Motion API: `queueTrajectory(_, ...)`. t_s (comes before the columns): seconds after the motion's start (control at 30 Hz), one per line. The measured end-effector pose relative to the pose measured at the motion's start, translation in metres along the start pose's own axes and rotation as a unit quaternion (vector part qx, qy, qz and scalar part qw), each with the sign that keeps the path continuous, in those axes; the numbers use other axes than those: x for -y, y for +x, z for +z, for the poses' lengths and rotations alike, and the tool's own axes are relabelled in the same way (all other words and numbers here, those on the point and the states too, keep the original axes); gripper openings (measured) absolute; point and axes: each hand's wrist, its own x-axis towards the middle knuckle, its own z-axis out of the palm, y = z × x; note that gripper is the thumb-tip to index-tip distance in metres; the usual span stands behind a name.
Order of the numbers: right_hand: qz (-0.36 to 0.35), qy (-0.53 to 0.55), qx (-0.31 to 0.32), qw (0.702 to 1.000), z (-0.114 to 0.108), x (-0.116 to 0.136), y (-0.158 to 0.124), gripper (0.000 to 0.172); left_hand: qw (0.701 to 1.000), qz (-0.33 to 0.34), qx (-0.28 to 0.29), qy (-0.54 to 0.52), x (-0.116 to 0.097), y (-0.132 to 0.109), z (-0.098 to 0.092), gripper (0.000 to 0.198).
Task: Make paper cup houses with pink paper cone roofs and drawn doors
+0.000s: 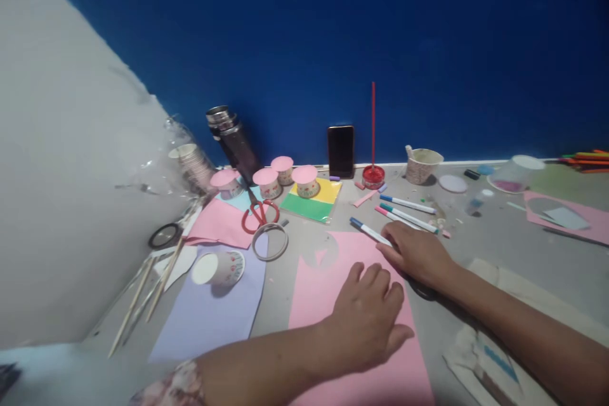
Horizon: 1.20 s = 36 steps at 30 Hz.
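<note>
The right hand (419, 254) pinches the blue-capped marker (371, 233), its grip narrow, at twelve o'clock from the left hand (366, 320), whose loose, unfilled grip lies over the pink sheet (314, 292). Firm fingers and a flat left palm should keep both steady.

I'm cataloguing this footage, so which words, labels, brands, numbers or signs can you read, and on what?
No text is legible.
Crumpled off-white material, lower right: blue marking, too blurred to read.
Tipped white printed paper cup: small coloured print, unreadable.
White-barrelled, blue-capped marker by the right hand: any lettering is too small to read.
Upright black phone: dark screen, nothing readable.
</note>
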Motion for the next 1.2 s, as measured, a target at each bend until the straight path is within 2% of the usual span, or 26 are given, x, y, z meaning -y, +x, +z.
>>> queueTrajectory(0.13, -0.026, -0.012, -0.065, 0.997, 0.018, -0.010, -0.004, 0.022, 0.999, 0.021, 0.041, 0.011, -0.001, -0.003, -0.029, 0.040)
queueTrajectory(0.23, -0.064, -0.011, -0.076, 0.995, 0.027, -0.014, -0.002, 0.025, 0.999, 0.027, 0.043, 0.003, 0.003, -0.021, -0.068, 0.037)
queueTrajectory(0.3, -0.077, -0.004, -0.073, 0.994, 0.029, -0.017, -0.001, 0.028, 0.998, 0.004, 0.035, -0.049, 0.008, -0.043, -0.096, 0.033)
queueTrajectory(0.37, -0.076, 0.002, -0.069, 0.995, 0.028, -0.018, 0.000, 0.029, 0.987, -0.087, -0.026, -0.130, 0.017, -0.070, -0.118, 0.026)
queueTrajectory(0.43, -0.063, 0.002, -0.069, 0.996, 0.026, -0.019, 0.001, 0.029, 0.959, -0.208, -0.139, -0.131, 0.030, -0.095, -0.129, 0.020)
queueTrajectory(0.5, -0.051, -0.005, -0.061, 0.997, 0.024, -0.020, 0.001, 0.029, 0.936, -0.290, -0.170, -0.102, 0.044, -0.113, -0.128, 0.017)
queueTrajectory(0.6, -0.053, -0.012, -0.042, 0.998, 0.022, -0.019, 0.002, 0.028, 0.933, -0.326, -0.129, -0.084, 0.067, -0.119, -0.113, 0.025)
queueTrajectory(0.67, -0.059, -0.016, -0.042, 0.997, 0.020, -0.018, 0.002, 0.029, 0.936, -0.334, -0.101, -0.050, 0.084, -0.110, -0.101, 0.045)
queueTrajectory(0.8, -0.053, -0.012, -0.040, 0.998, 0.016, -0.017, 0.003, 0.029, 0.935, -0.352, -0.039, 0.014, 0.117, -0.085, -0.088, 0.070)
queueTrajectory(0.87, -0.040, 0.009, -0.028, 0.999, 0.011, -0.016, 0.003, 0.028, 0.928, -0.372, 0.001, 0.025, 0.127, -0.077, -0.086, 0.073)
queueTrajectory(0.97, -0.020, 0.060, -0.026, 0.998, 0.006, -0.015, 0.003, 0.027, 0.921, -0.388, 0.048, 0.013, 0.136, -0.071, -0.085, 0.075)
queueTrajectory(1.03, -0.007, 0.090, -0.053, 0.994, 0.004, -0.016, 0.003, 0.027, 0.920, -0.387, 0.059, 0.019, 0.140, -0.070, -0.084, 0.073)
queueTrajectory(1.13, 0.010, 0.125, -0.086, 0.988, 0.004, -0.018, 0.005, 0.026, 0.922, -0.380, 0.050, 0.046, 0.144, -0.073, -0.084, 0.068)
queueTrajectory(1.2, 0.022, 0.149, -0.089, 0.984, 0.004, -0.019, 0.005, 0.026, 0.929, -0.365, 0.021, 0.053, 0.138, -0.074, -0.086, 0.066)
